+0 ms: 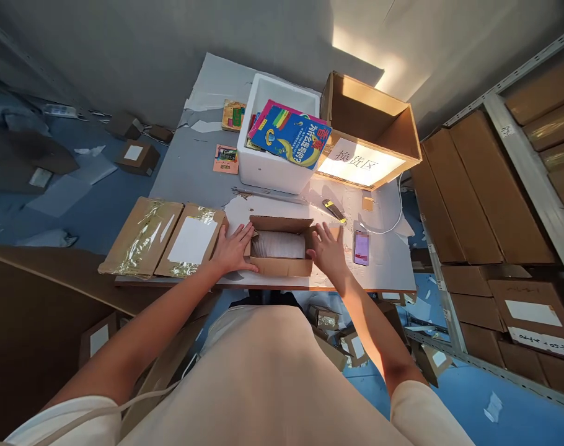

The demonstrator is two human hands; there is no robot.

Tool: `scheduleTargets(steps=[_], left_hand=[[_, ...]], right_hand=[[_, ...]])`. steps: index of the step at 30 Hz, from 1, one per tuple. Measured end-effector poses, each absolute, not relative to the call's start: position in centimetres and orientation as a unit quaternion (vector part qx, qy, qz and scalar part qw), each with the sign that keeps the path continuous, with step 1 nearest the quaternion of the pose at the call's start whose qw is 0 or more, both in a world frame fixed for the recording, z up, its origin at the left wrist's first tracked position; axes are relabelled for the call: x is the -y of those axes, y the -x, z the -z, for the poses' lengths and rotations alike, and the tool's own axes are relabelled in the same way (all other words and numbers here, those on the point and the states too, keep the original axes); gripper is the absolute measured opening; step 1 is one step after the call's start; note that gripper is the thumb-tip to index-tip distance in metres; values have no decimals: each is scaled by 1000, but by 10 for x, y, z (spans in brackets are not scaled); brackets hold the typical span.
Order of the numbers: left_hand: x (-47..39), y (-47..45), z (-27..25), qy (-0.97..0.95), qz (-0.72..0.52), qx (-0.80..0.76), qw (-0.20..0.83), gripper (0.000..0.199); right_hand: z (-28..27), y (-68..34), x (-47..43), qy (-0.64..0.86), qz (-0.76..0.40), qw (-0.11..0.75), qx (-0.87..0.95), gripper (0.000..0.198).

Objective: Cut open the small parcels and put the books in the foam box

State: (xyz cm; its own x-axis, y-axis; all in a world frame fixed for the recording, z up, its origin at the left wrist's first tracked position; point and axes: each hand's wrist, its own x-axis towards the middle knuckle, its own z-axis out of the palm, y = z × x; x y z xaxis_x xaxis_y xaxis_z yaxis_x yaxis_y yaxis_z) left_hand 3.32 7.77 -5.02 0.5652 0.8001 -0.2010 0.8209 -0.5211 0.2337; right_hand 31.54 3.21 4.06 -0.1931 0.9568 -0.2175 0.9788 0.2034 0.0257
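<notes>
A small cardboard box (282, 267) stands open at the table's near edge, its long flaps raised. Inside lies a roll-shaped item in whitish wrapping (278, 245); what it wraps is hidden. Against the box's left end rests my left hand (235, 249), fingers spread. My right hand (329, 250) lies at the right end, fingers also apart and touching the end flap. Neither hand grips anything. A yellow and black utility knife (334, 210) lies just beyond my right hand, and a phone (361, 248) with a lit screen is to its right.
Two taped cartons (142, 238) sit left of my left hand. Behind the box are a white foam box (275, 170) holding books (294, 133) and a large open carton (414, 133). A shelf upright (542, 167) with stacked boxes stands at right. Cartons litter the floor.
</notes>
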Motion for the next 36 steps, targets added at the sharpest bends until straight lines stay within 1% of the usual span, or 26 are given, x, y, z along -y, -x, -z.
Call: scheduleTargets(steps=[2,3,4,8,11,13,14,16,19,21,23,25,27,29,31,33,35,36], left_hand=[[-76,-33,55,-870,25,-468,155,124],[-75,-33,57,-869,21,-469,154,122],[-74,-33,59,-869,19,-470,153,121],[-71,-33,59,-868,20,-475,145,119],[-70,-35,54,-866,26,-477,147,122],[-71,-36,50,-862,32,-483,149,122],[-71,-37,48,-860,35,-487,150,121],[-73,-37,46,-855,40,-494,149,120],[-74,-37,44,-855,46,-494,150,119],[-75,-39,44,-855,48,-494,150,118],[-77,-42,44,-850,45,-504,145,115],[-83,-48,44,-843,41,-518,139,112],[-94,-54,43,-837,44,-527,140,111],[-106,-58,38,-831,52,-530,158,114],[-119,-59,28,-820,39,-537,195,112],[-126,-58,7,-794,-40,-556,244,95],[-127,-60,-27,-754,-189,-560,286,73],[-124,-64,-48,-735,-270,-544,300,67]], right_hand=[[-40,-293,-49,-621,139,123,-762,34],[-35,-283,-60,-620,191,150,-746,32],[-26,-275,-71,-622,218,172,-732,34],[24,-260,-107,-637,257,239,-686,65],[54,-257,-115,-652,261,270,-658,89],[66,-255,-117,-665,255,280,-644,98],[69,-254,-118,-670,253,283,-638,99],[71,-253,-122,-671,256,286,-634,90],[62,-254,-124,-655,273,270,-651,59],[45,-256,-120,-643,272,240,-675,41],[21,-260,-110,-637,254,203,-699,34],[-12,-271,-98,-640,224,151,-719,33],[-52,-291,-87,-647,198,66,-734,29],[-94,-318,-80,-637,201,-35,-744,23],[-134,-346,-76,-615,226,-93,-750,17],[-165,-367,-74,-592,247,-104,-760,15],[-187,-376,-76,-578,249,-84,-772,13],[-194,-375,-79,-573,243,-65,-780,12]])
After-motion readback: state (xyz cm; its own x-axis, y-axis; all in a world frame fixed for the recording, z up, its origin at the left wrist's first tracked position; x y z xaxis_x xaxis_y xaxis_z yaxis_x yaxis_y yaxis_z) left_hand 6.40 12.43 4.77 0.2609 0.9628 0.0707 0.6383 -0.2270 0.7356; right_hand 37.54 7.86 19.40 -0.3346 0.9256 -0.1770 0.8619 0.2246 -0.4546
